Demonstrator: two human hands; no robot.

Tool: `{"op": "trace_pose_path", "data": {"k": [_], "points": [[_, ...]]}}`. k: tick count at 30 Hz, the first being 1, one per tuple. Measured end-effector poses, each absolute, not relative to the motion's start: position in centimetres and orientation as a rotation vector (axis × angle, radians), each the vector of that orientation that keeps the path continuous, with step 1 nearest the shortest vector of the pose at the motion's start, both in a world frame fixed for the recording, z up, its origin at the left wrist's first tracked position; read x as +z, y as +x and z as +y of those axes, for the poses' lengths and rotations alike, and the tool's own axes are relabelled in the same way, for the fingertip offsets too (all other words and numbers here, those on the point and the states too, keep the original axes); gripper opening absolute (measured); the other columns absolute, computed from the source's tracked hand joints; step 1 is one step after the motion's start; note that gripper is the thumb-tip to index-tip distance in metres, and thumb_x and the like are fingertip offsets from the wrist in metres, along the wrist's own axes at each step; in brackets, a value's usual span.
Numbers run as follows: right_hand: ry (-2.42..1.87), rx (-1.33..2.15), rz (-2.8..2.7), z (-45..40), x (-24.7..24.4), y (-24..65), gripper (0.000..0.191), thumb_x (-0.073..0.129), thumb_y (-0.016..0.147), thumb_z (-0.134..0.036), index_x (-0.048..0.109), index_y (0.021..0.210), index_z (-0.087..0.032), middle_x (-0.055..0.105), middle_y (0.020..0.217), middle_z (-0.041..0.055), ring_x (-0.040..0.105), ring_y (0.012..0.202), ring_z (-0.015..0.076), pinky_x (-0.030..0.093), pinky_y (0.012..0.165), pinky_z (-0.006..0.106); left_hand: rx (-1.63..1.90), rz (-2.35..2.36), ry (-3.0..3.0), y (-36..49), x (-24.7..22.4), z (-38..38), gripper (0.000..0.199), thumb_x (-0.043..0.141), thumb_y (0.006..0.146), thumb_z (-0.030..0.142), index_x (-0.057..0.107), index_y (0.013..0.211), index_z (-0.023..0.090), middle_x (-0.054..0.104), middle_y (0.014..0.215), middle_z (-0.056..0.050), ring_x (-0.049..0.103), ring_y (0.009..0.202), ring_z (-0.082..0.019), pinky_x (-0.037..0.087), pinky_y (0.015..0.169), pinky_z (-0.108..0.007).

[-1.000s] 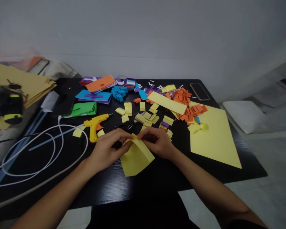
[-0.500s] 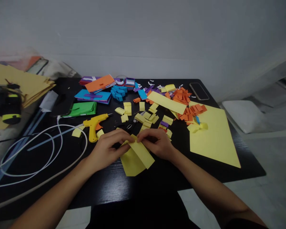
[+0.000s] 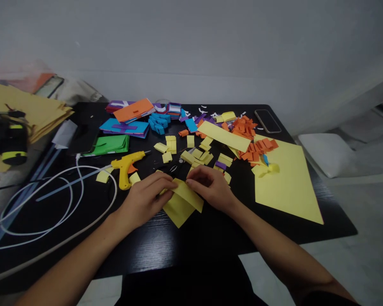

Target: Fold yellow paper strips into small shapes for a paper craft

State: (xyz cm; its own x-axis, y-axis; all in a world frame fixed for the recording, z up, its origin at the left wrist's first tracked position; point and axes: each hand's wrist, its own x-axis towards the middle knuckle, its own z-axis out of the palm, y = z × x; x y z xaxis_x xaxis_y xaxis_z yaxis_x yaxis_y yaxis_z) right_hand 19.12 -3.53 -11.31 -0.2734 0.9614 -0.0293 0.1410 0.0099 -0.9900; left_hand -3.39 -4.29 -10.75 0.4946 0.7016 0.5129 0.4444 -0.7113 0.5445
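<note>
A folded piece of yellow paper (image 3: 180,207) is between my hands near the table's front edge. My left hand (image 3: 147,196) pinches its upper left part between thumb and fingers. At its upper right edge, my right hand (image 3: 212,187) is closed, thumb and index finger pressed at the paper. One flap of the paper stands raised over the lower layer. Small folded yellow pieces (image 3: 196,158) lie just beyond my hands, with dark-handled scissors (image 3: 173,168) partly under them. A yellow glue gun (image 3: 125,168) rests left of my left hand.
Stacks of orange (image 3: 134,111), blue (image 3: 123,126) and green paper (image 3: 111,145) lie at the back left. Orange folded pieces (image 3: 244,127), a large yellow sheet (image 3: 285,187) and a phone (image 3: 267,121) are on the right. A white cable (image 3: 70,187) loops at left.
The yellow paper between my hands has turned and its lower corner now points toward me. My right hand has shifted slightly, its fingers more bent.
</note>
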Motion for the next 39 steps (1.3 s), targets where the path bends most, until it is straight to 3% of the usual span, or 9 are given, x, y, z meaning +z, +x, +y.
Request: {"op": "trace_pose_path", "data": {"k": [11,22,30,35,39], "points": [[-1.202,1.373,-1.477,-3.71,-11.30,18.73,0.014,0.071,0.082,-0.031,0.071,0.078,-0.018,0.070,0.072,0.0018,0.061,0.063,0.0139,0.046,0.059,0.026,1.009,1.018,2.486,-3.11,-11.00,-4.91,0.017,0.060,0.095,0.011,0.066,0.110,0.019,0.072,0.106,-0.007,0.072,0.096,-0.017,0.060,0.084,-0.028],[-1.239,1.293,-1.510,-3.72,-11.30,18.51,0.007,0.068,0.078,-0.023,0.071,0.073,-0.018,0.070,0.070,0.0005,0.062,0.065,0.0139,0.047,0.061,0.025,1.042,0.987,2.518,-2.86,-11.06,-5.16,0.013,0.060,0.095,0.009,0.066,0.100,0.019,0.073,0.101,-0.007,0.072,0.087,-0.015,0.059,0.076,-0.024],[-1.222,1.354,-1.485,-3.81,-11.43,18.31,0.013,0.070,0.080,-0.029,0.073,0.075,-0.017,0.070,0.070,0.0012,0.060,0.063,0.0133,0.044,0.058,0.025,0.908,1.025,2.477,-2.87,-10.48,-4.75,0.025,0.061,0.091,0.008,0.064,0.113,0.019,0.069,0.112,-0.009,0.070,0.102,-0.019,0.058,0.088,-0.028],[-1.200,1.375,-1.530,-3.92,-11.34,18.44,0.015,0.071,0.083,-0.032,0.076,0.080,-0.018,0.069,0.069,0.0011,0.058,0.062,0.0130,0.041,0.057,0.025,0.908,1.079,2.451,-2.96,-10.56,-4.74,0.022,0.058,0.090,0.008,0.063,0.109,0.019,0.073,0.103,-0.006,0.073,0.094,-0.018,0.059,0.083,-0.026],[-1.172,1.184,-1.597,-3.81,-10.93,18.76,0.015,0.071,0.086,-0.031,0.076,0.080,-0.018,0.068,0.075,0.0032,0.058,0.067,0.0147,0.041,0.059,0.027,0.954,1.130,2.454,-3.21,-10.65,-4.61,0.014,0.060,0.093,0.013,0.065,0.105,0.018,0.076,0.097,-0.004,0.075,0.086,-0.016,0.058,0.077,-0.023]]}}
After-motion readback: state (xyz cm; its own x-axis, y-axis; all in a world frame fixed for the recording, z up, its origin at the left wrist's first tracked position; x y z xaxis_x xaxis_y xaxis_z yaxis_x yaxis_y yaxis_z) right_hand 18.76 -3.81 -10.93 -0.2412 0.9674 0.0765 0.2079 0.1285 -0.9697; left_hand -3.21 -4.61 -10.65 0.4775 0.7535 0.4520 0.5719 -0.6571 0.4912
